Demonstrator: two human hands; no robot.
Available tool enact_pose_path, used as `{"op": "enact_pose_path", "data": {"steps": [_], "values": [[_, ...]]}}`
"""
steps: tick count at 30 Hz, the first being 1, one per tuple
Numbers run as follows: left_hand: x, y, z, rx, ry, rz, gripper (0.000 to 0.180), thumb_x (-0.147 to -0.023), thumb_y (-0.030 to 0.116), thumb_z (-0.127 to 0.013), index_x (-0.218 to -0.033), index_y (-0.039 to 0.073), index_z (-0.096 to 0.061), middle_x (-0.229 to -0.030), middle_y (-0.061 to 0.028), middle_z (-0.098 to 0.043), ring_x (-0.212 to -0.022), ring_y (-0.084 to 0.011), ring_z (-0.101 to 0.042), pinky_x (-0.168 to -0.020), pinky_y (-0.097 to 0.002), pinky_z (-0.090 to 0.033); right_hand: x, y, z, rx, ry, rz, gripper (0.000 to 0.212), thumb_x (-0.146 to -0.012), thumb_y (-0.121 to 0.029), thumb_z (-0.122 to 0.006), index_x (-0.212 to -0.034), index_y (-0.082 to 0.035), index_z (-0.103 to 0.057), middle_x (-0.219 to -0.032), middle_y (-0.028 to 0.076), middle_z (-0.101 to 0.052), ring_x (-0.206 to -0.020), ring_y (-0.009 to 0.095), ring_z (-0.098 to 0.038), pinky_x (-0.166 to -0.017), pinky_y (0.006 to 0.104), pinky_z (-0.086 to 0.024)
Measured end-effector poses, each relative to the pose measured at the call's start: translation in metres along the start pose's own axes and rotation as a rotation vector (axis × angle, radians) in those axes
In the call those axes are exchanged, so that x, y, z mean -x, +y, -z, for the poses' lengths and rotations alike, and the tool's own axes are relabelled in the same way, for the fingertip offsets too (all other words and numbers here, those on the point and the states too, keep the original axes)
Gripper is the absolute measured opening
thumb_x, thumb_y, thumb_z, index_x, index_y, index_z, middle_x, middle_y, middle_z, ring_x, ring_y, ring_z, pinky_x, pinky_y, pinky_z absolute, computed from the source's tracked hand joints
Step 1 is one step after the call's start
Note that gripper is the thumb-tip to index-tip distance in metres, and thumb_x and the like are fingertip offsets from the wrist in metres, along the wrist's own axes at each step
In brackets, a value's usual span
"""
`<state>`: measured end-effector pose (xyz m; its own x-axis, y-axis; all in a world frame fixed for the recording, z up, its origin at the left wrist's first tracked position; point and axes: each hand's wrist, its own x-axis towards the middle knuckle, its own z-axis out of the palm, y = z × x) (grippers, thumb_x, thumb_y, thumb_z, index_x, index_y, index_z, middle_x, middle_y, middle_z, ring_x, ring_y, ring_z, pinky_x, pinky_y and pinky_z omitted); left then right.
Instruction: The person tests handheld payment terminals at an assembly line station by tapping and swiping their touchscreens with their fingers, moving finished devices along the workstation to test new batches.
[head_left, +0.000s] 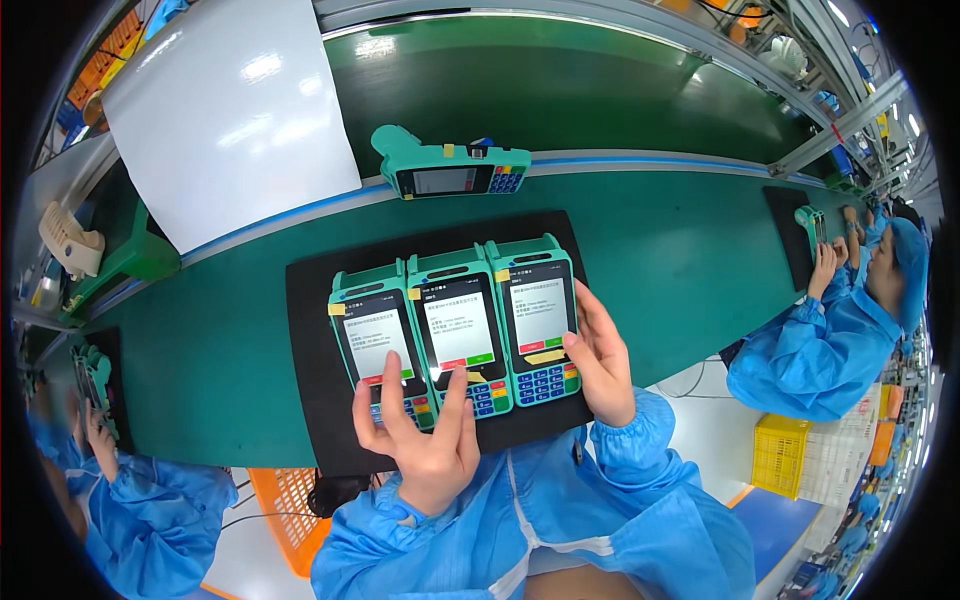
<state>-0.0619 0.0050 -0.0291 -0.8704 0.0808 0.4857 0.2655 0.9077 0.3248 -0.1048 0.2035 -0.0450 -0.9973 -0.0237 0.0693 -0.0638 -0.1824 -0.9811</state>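
Three green handheld payment terminals lie side by side on a black mat (310,390), screens up and lit: the left terminal (372,320), the middle terminal (452,315) and the right terminal (540,310). Each has a red and a green on-screen button above a blue keypad, plus yellow tape pieces. My left hand (425,445) is open, its spread fingers over the lower screens of the left and middle terminals. At the right terminal's side, my right hand (605,365) grips its edge, thumb at the screen's lower right corner, other fingers along the side.
Another green terminal (460,172) stands beyond the mat on the green bench (680,230). A white sheet (230,100) covers the back left. Co-workers in blue smocks sit at right (830,340) and left (150,510). An orange basket (285,510) stands below the bench.
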Motion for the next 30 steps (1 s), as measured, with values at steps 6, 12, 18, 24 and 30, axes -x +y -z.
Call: {"op": "enact_pose_path", "data": {"steps": [6,12,18,24,30], "values": [[-0.0011,0.0055,-0.0064,0.065,-0.056,-0.047,0.021,-0.084,0.011,-0.063,-0.103,0.011,-0.072,-0.142,-0.0264,-0.034,-0.131,-0.0442,-0.018,-0.106,-0.0488,-0.018,-0.0001,-0.0032,-0.0001,-0.011,-0.012,-0.003,0.057,-0.091,0.007,-0.041,-0.144,0.005,-0.022,-0.147,0.020,-0.031,-0.136,0.025,-0.033,-0.111,0.0352,-0.027],[-0.0022,0.0069,-0.0061,0.060,-0.045,-0.039,0.020,-0.084,0.011,-0.063,-0.101,0.011,-0.073,-0.142,-0.0257,-0.035,-0.132,-0.0441,-0.017,-0.106,-0.0487,-0.017,-0.0009,-0.0030,-0.0003,-0.012,-0.018,0.007,0.056,-0.091,0.007,-0.041,-0.144,0.006,-0.022,-0.146,0.020,-0.031,-0.135,0.026,-0.034,-0.111,0.0353,-0.028],[-0.0032,0.0079,-0.0072,0.043,-0.042,-0.047,0.024,-0.079,0.012,-0.069,-0.103,0.012,-0.072,-0.139,-0.0264,-0.038,-0.131,-0.0444,-0.018,-0.108,-0.0470,-0.014,-0.0005,-0.0028,-0.0010,-0.025,-0.007,-0.011,0.056,-0.091,0.006,-0.041,-0.144,0.006,-0.022,-0.146,0.021,-0.032,-0.135,0.025,-0.035,-0.110,0.0353,-0.028],[-0.0044,0.0075,-0.0076,0.047,-0.043,-0.045,0.024,-0.079,0.012,-0.069,-0.103,0.011,-0.072,-0.139,-0.0271,-0.039,-0.131,-0.0447,-0.019,-0.108,-0.0470,-0.014,-0.0001,-0.0019,0.0005,-0.002,-0.005,-0.004,0.056,-0.092,0.006,-0.041,-0.144,0.006,-0.022,-0.146,0.021,-0.032,-0.135,0.026,-0.035,-0.110,0.0354,-0.028],[-0.0043,0.0072,-0.0050,0.033,-0.042,-0.026,0.024,-0.079,0.011,-0.068,-0.103,0.011,-0.072,-0.138,-0.0274,-0.039,-0.131,-0.0447,-0.019,-0.107,-0.0471,-0.015,0.0002,-0.0016,-0.0003,-0.010,-0.014,0.003,0.056,-0.092,0.006,-0.041,-0.144,0.006,-0.022,-0.145,0.021,-0.032,-0.134,0.026,-0.036,-0.110,0.0354,-0.028]]}}
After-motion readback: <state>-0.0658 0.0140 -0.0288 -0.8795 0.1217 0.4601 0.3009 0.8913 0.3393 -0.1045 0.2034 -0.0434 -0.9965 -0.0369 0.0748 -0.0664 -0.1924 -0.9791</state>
